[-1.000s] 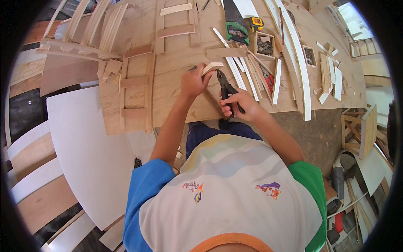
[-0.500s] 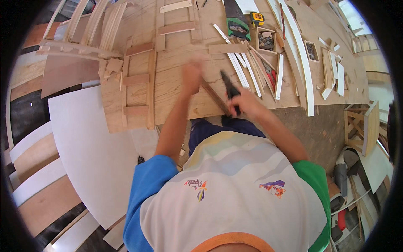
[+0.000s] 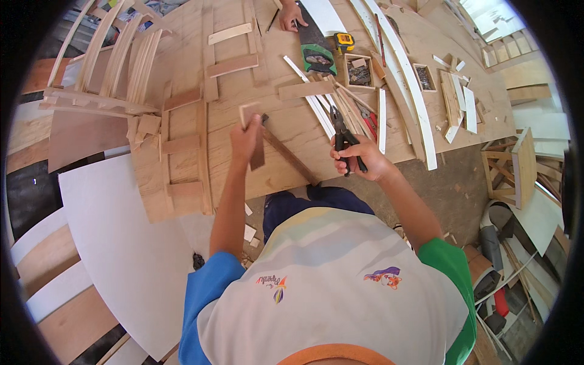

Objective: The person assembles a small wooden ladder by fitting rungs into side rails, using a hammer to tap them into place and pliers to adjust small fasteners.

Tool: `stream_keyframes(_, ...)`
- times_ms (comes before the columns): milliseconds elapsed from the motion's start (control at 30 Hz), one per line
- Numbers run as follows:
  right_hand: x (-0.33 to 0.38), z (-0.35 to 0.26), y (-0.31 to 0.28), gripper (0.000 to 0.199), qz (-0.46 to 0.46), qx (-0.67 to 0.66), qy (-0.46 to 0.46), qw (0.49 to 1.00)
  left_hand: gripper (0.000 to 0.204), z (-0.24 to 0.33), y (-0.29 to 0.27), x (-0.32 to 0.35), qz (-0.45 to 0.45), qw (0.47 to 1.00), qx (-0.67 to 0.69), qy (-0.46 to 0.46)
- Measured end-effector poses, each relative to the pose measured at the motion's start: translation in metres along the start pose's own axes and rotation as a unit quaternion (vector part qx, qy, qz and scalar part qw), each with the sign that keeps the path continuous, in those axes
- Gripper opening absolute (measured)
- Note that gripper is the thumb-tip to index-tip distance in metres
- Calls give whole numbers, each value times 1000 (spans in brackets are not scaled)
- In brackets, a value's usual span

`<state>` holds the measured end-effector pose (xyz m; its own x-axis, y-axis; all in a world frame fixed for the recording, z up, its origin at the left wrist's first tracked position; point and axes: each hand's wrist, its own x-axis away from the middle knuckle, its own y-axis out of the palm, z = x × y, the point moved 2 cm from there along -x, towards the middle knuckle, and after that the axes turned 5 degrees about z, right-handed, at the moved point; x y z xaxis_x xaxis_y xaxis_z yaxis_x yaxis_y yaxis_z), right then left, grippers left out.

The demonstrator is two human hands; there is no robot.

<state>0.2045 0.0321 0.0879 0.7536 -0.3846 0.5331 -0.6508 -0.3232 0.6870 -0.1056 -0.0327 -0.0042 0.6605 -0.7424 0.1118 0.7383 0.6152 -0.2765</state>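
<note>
My left hand point(image 3: 244, 139) is closed around a short flat wooden piece point(image 3: 258, 155), held upright over the workbench. Black-handled pliers point(image 3: 340, 131) are gripped in my right hand point(image 3: 365, 157), with the jaws pointing away from me and the handles somewhat spread. Between my hands a hammer point(image 3: 289, 152) lies on the bench, its brown wooden handle slanting toward the near edge. To the left of my left hand lie ladder-like wooden frames point(image 3: 205, 155) with short crosspieces.
Another person's hand point(image 3: 291, 17) rests beside a green-handled saw point(image 3: 317, 56) at the far side. Near it are a yellow tape measure point(image 3: 344, 42), a box of nails point(image 3: 359, 72) and red-handled pliers point(image 3: 370, 121). Long white-edged strips point(image 3: 420, 115) lie to the right.
My left hand has moved left and now shows the wooden piece. The pliers have come upright in my right hand. Another person's hand has appeared by the saw.
</note>
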Motion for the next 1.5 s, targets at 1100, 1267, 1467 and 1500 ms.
stream_keyframes(1100, -78, -85, -170, 33, 87, -54, -59, 993, 28, 5, 164, 41, -225, 952, 87, -187)
stream_keyframes(1267, -112, -112, -214, 37, 64, -96, 17, 993, 28, 16, 220, 39, -206, 950, 78, -222)
stream_keyframes(1467, -125, -131, -233, 48, 30, -105, 58, 992, 25, 16, 264, 34, -193, 947, 77, -244)
stream_keyframes(1500, -124, -133, -231, 50, 22, -102, 62, 993, 25, 15, 266, 34, -197, 947, 69, -245)
